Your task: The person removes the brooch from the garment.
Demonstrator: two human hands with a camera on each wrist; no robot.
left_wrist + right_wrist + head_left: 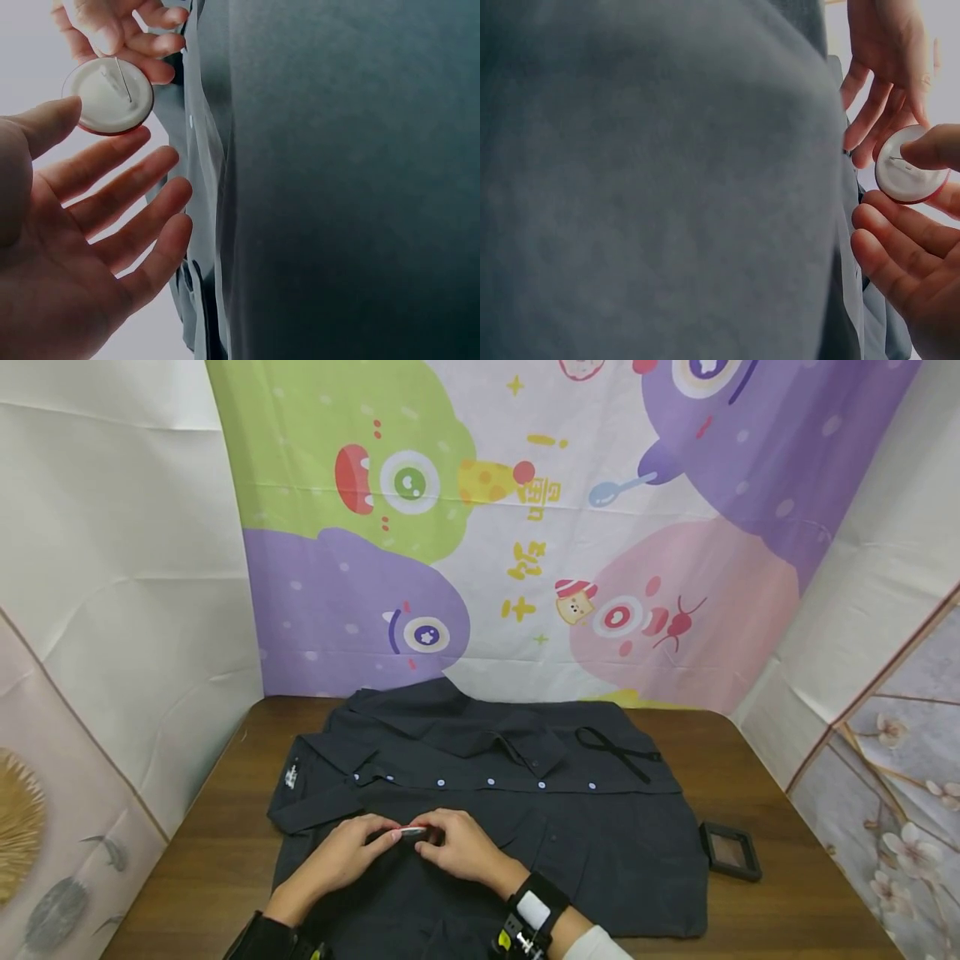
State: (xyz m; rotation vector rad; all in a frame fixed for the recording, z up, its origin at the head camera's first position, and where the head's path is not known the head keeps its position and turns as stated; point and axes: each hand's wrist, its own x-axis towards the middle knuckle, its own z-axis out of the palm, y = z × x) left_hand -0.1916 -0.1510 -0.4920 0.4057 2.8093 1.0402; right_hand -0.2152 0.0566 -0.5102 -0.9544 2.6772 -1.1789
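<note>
Dark shirt [487, 810] lies flat on the wooden worktop [787, 893], buttoned placket running across it. Both hands meet over the shirt's near half, just below the placket.

Right hand [461, 847] pinches a round pin badge [412, 832] by its edge, thumb over the pale back. Left hand [348, 852] is spread, fingers straight, fingertips near the badge, holding nothing.

Judgement: to do this well, keep the badge steady in the right grip with the pin side turned to the fingers, and let the left hand work the pin or lift the cloth; fingertips should stay clear of the point.

Head view gives layout only: the badge shows as a thin sliver, and a small black frame [730, 850] lies right of the shirt. Left wrist view shows the badge [109, 95] back and its thin pin, plus open left fingers [127, 202]. Right wrist view shows the red rim of the badge [909, 175].
</note>
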